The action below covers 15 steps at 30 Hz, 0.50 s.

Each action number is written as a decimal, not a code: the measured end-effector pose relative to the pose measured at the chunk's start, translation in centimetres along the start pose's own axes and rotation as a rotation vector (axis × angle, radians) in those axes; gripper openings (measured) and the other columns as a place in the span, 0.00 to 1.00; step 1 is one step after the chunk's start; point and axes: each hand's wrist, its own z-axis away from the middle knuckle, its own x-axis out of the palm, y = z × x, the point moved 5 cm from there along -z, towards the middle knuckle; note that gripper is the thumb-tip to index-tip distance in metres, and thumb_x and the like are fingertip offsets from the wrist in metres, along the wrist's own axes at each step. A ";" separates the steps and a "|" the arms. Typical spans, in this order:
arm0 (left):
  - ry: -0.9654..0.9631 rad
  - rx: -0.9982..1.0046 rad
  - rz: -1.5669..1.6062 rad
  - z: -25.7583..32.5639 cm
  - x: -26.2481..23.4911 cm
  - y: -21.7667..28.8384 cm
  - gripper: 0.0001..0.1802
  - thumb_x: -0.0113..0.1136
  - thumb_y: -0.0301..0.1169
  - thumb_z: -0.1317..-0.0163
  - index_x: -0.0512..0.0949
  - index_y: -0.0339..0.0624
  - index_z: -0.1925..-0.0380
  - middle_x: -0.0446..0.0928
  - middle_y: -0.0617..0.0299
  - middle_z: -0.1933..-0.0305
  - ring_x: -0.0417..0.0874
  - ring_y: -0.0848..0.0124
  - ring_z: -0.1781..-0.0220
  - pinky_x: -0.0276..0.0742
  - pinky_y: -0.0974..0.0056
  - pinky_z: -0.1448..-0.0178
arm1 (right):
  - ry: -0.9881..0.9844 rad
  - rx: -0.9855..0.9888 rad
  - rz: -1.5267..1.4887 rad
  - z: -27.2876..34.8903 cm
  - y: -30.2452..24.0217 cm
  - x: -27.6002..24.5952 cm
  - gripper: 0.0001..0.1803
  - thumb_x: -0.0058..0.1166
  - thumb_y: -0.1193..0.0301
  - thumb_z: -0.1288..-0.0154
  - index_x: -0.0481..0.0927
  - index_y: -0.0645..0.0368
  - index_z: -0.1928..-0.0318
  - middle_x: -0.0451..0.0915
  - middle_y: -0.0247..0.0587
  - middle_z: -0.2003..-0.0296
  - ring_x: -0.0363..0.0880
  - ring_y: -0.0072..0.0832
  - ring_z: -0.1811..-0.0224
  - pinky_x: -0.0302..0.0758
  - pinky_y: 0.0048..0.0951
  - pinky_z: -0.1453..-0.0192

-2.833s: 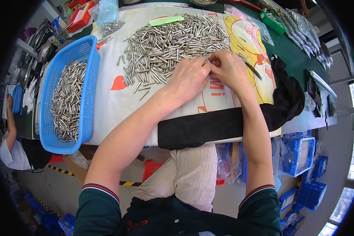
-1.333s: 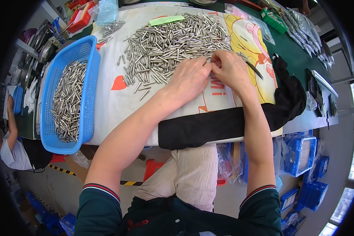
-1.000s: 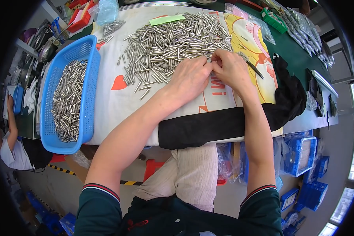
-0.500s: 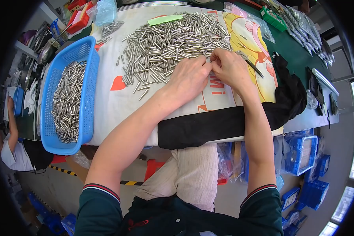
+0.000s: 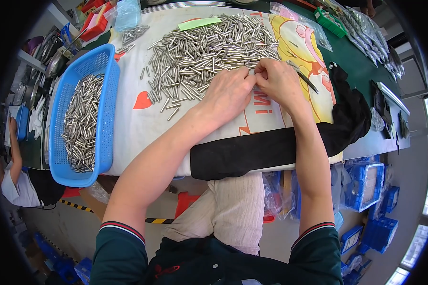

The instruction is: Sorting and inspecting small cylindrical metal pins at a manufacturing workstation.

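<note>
Left hand and right hand are curled in close, can't tell if either grip's got anything. Metal pins lie heaped just beyond, toward the far edge of the bench: plenty left, I'd guess. Blue basket at the left edge holds another batch, maybe done.

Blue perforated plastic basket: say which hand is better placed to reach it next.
Left, probably: the bare left hand is nearer the blue basket standing to its left; the bare right hand lies farther off.
</note>
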 end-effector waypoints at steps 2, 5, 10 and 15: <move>0.000 0.003 0.004 0.0 0.0 0.0 0.05 0.57 0.25 0.49 0.73 0.36 0.72 0.71 0.54 0.71 0.77 0.57 0.67 0.75 0.55 0.63 | -0.006 0.008 0.002 0.0 0.0 -0.2 0.07 0.49 0.72 0.50 0.79 0.60 0.74 0.80 0.47 0.74 0.79 0.44 0.68 0.74 0.42 0.63; -0.003 -0.002 -0.005 0.1 0.0 0.0 0.05 0.57 0.25 0.49 0.73 0.36 0.72 0.71 0.54 0.71 0.77 0.57 0.67 0.75 0.55 0.63 | -0.002 -0.002 -0.004 0.0 0.1 -0.2 0.06 0.52 0.72 0.51 0.79 0.60 0.73 0.80 0.44 0.75 0.79 0.41 0.70 0.73 0.38 0.64; 0.003 -0.002 0.010 0.0 -0.1 0.1 0.05 0.57 0.24 0.50 0.73 0.36 0.72 0.71 0.54 0.71 0.77 0.56 0.67 0.75 0.55 0.63 | 0.009 -0.024 -0.014 0.1 0.1 -0.5 0.05 0.56 0.72 0.52 0.78 0.60 0.73 0.80 0.41 0.77 0.79 0.38 0.73 0.73 0.35 0.65; 0.003 -0.004 0.011 0.1 -0.1 0.0 0.05 0.57 0.24 0.50 0.73 0.36 0.72 0.72 0.54 0.71 0.77 0.56 0.67 0.75 0.55 0.63 | -0.039 -0.011 -0.004 0.2 -0.1 -0.5 0.06 0.57 0.71 0.52 0.78 0.59 0.72 0.79 0.39 0.78 0.79 0.36 0.71 0.73 0.35 0.64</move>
